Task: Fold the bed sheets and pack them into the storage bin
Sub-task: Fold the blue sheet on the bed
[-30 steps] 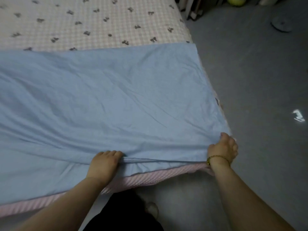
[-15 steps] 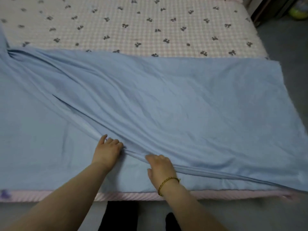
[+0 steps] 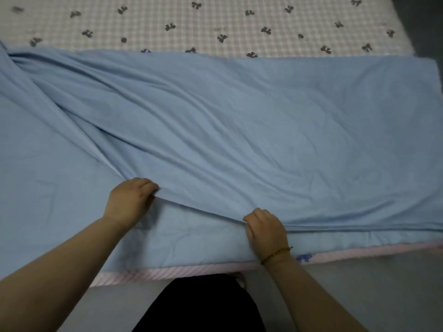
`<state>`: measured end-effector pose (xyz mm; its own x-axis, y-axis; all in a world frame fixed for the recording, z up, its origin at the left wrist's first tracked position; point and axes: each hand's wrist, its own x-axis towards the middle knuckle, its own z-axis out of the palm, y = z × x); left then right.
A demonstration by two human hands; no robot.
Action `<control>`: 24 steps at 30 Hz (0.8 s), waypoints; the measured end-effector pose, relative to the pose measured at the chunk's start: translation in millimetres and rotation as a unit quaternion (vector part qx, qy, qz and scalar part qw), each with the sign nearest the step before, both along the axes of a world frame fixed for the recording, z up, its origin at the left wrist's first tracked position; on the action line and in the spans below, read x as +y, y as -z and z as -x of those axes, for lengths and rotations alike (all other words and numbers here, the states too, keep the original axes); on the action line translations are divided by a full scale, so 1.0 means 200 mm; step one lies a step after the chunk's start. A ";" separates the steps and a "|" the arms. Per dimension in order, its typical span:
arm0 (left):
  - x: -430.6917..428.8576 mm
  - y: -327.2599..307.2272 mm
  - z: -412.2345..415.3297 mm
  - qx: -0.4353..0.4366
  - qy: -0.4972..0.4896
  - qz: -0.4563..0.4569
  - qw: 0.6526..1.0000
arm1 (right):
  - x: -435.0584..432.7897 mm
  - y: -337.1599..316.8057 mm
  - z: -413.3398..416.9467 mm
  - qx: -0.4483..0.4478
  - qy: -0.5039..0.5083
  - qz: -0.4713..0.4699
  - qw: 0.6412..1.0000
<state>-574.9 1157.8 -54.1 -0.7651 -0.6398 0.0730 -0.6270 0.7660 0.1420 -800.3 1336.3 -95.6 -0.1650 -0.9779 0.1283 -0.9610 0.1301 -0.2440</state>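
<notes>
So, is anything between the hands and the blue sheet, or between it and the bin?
Nothing visible: the left hand and right hand pinch the blue sheet directly at its folded edge. The bin is out of view, so that path cannot be judged.

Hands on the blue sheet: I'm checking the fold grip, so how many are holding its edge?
2. The left hand grips the blue sheet near centre; the right hand pinches its edge further right.

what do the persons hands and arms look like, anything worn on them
No sleeves or gloves are in view. The left hand has nothing on it or its wrist. The right hand has a thin bracelet of small dark and golden beads round its wrist. No rings can be made out.
</notes>
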 end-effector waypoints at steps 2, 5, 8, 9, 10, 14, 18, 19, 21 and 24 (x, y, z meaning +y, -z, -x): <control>0.09 -0.01 -0.09 0.027 0.013 0.020 0.999 | 0.06 0.01 -0.02 0.009 -0.018 0.011 1.000; 0.27 0.02 -0.22 0.020 0.038 0.015 0.999 | 0.14 0.03 -0.04 0.014 -0.039 0.002 0.999; 0.38 0.11 -0.27 -0.014 0.024 0.001 1.000 | 0.19 0.07 -0.05 0.012 -0.056 0.009 0.998; 0.40 0.13 -0.26 -0.019 0.010 -0.001 1.000 | 0.20 0.07 -0.05 0.013 -0.053 0.004 0.998; 0.40 0.16 -0.24 -0.023 -0.003 0.004 1.000 | 0.20 0.08 -0.05 0.013 -0.048 0.002 0.999; 0.41 0.19 -0.21 -0.040 -0.021 0.011 0.999 | 0.19 0.06 -0.05 0.003 -0.041 -0.006 0.999; 0.46 0.15 -0.24 -0.031 -0.006 0.023 0.999 | 0.23 0.06 -0.06 0.008 -0.061 -0.007 0.998; 0.47 0.15 -0.24 -0.025 -0.002 0.027 0.999 | 0.23 0.05 -0.06 0.010 -0.063 -0.028 0.998; 0.49 0.15 -0.25 -0.029 -0.001 0.024 0.999 | 0.21 0.03 -0.06 0.011 -0.070 -0.089 0.993; 0.50 0.20 -0.24 -0.044 0.007 0.031 0.999 | 0.18 -0.01 -0.06 0.013 -0.060 -0.175 0.983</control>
